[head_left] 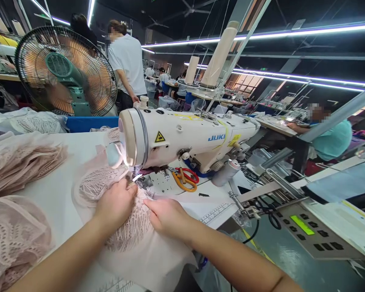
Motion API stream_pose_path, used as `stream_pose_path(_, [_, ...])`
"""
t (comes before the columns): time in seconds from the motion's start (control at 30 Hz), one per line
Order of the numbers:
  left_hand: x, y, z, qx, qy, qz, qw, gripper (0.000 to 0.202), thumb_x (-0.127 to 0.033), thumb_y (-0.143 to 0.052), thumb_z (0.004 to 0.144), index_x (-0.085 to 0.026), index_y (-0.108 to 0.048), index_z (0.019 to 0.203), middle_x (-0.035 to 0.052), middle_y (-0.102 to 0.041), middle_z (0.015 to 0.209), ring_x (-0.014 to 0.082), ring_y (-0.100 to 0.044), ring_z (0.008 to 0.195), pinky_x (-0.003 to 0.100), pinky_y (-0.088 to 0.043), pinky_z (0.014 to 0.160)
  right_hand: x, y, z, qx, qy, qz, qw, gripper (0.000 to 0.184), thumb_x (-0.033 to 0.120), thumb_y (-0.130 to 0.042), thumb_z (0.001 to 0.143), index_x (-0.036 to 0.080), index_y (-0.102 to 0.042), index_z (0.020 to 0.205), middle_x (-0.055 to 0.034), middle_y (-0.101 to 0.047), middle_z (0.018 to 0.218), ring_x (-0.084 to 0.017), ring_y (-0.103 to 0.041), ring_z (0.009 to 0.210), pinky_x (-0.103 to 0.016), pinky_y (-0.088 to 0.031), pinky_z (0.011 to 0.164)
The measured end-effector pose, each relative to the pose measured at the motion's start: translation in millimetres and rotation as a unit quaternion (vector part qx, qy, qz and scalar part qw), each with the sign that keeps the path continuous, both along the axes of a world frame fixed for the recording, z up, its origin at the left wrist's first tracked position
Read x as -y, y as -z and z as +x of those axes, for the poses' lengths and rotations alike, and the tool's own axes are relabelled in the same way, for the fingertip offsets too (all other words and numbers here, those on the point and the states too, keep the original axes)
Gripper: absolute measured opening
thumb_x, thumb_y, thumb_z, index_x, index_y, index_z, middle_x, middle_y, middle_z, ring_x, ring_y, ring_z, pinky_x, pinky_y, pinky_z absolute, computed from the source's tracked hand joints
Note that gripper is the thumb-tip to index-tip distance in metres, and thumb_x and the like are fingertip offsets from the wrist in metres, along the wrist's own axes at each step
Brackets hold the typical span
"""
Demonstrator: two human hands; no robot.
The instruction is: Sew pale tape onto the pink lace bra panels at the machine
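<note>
- Pale pink patterned lace fabric (140, 221) lies on the white worktable (67, 190), just below the white cylindrical-headed JUKI sewing machine (170, 138) at twelve o'clock.
- At the lace's ten o'clock, the left hand (118, 200), fingers drawn together, pinches it near the lit needle area.
- At three o'clock, the half-curled right hand (169, 215) touches it; whether it grips cannot be told.
- Orange and red loop-handled tools (184, 188) rest at two o'clock.
</note>
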State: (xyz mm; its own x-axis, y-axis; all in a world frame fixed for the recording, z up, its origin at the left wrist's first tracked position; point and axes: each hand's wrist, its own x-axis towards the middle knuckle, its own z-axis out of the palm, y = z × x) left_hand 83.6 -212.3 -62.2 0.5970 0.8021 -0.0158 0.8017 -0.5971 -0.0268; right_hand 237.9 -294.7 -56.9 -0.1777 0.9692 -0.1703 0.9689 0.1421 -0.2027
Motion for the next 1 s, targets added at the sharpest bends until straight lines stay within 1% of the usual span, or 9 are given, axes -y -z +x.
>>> stream_pose_path(0.13, [0,1.4,0,0.010,-0.006,0.005,1.000,0.031,-0.017,-0.034,0.088,-0.022,-0.061,0.103,0.0083,-0.049,0.094,0.0238,-0.053,0.088,0.030,-0.035,0.059,-2,0.1,1,0.008,-0.008,0.008,1.000,0.047,0.021,-0.041,0.084,0.019,-0.055,0.130,-0.0077,-0.072,0.096,-0.023,-0.064,0.085,-0.030,-0.037,0.062])
stream_pose_path(0.3, [-1,-0.1,0,0.005,-0.007,0.002,1.000,0.033,-0.018,-0.033,0.089,-0.022,-0.063,0.103,0.0081,-0.050,0.093,0.0246,-0.054,0.088,0.031,-0.037,0.060,-6,3.9,2,0.010,-0.013,0.026,1.000,0.047,0.021,-0.043,0.082,0.019,-0.056,0.127,-0.0074,-0.072,0.091,-0.022,-0.063,0.082,-0.029,-0.036,0.061])
stream_pose_path(0.5, [-3,-2.6,0,-0.010,-0.026,0.007,1.000,0.040,-0.019,-0.029,0.092,-0.023,-0.061,0.115,0.0100,-0.051,0.095,0.0279,-0.056,0.091,0.034,-0.043,0.064,-12,-0.5,-1,0.013,0.002,0.012,1.000,0.049,0.021,-0.042,0.084,0.019,-0.053,0.132,-0.0078,-0.072,0.098,-0.023,-0.064,0.086,-0.030,-0.038,0.063])
stream_pose_path(0.63, [-7,-4.8,-4,-0.014,-0.033,0.006,0.999,0.037,-0.018,-0.030,0.090,-0.022,-0.064,0.103,0.0104,-0.053,0.095,0.0282,-0.057,0.091,0.035,-0.045,0.065,-16,-2.5,-4,0.018,0.004,0.017,1.000,0.049,0.021,-0.040,0.086,0.019,-0.049,0.134,-0.0069,-0.072,0.095,-0.022,-0.064,0.084,-0.030,-0.035,0.060])
stream_pose_path(0.7, [-8,-6.0,-8,-0.011,-0.033,0.007,0.999,0.037,-0.017,-0.030,0.090,-0.021,-0.065,0.101,0.0115,-0.055,0.102,0.0285,-0.057,0.095,0.037,-0.047,0.070,-15,-2.8,-4,0.022,0.005,0.024,0.999,0.043,0.021,-0.038,0.089,0.020,-0.053,0.129,-0.0061,-0.071,0.090,-0.021,-0.063,0.080,-0.030,-0.031,0.057])
stream_pose_path(0.8, [-4,-11.4,-14,-0.002,-0.036,0.011,0.999,0.041,-0.018,-0.028,0.091,-0.021,-0.066,0.107,0.0125,-0.051,0.128,0.0303,-0.052,0.112,0.041,-0.047,0.084,-7,-3.2,0,0.030,0.008,0.046,0.998,0.035,0.027,-0.033,0.095,0.021,-0.058,0.119,-0.0055,-0.068,0.084,-0.019,-0.058,0.073,-0.030,-0.024,0.054])
stream_pose_path(0.87, [5,-18.8,-17,-0.014,-0.030,0.011,0.999,0.041,-0.023,-0.029,0.092,-0.020,-0.066,0.109,0.0130,-0.046,0.139,0.0316,-0.047,0.122,0.044,-0.046,0.091,1,-3.5,6,0.037,0.001,0.056,0.998,0.033,0.028,-0.034,0.095,0.022,-0.060,0.114,-0.0048,-0.064,0.081,-0.017,-0.055,0.069,-0.030,-0.020,0.053])
stream_pose_path(0.93, [18,-28.1,-17,-0.049,-0.016,-0.006,0.999,0.042,-0.036,-0.035,0.091,-0.017,-0.066,0.111,0.0161,-0.044,0.142,0.0349,-0.041,0.128,0.050,-0.044,0.095,9,-3.8,12,0.046,-0.023,0.055,0.997,0.029,0.025,-0.038,0.092,0.024,-0.061,0.110,-0.0040,-0.061,0.080,-0.016,-0.051,0.067,-0.030,-0.018,0.052])
stream_pose_path(1.0, [30,-36.4,-15,-0.098,-0.011,-0.049,0.994,0.058,-0.051,-0.047,0.082,-0.013,-0.060,0.124,0.0183,-0.038,0.148,0.0398,-0.031,0.135,0.060,-0.039,0.098,15,-4.0,17,0.052,-0.046,0.046,0.997,0.028,0.021,-0.042,0.089,0.024,-0.061,0.109,-0.0035,-0.060,0.082,-0.015,-0.049,0.068,-0.029,-0.017,0.053])
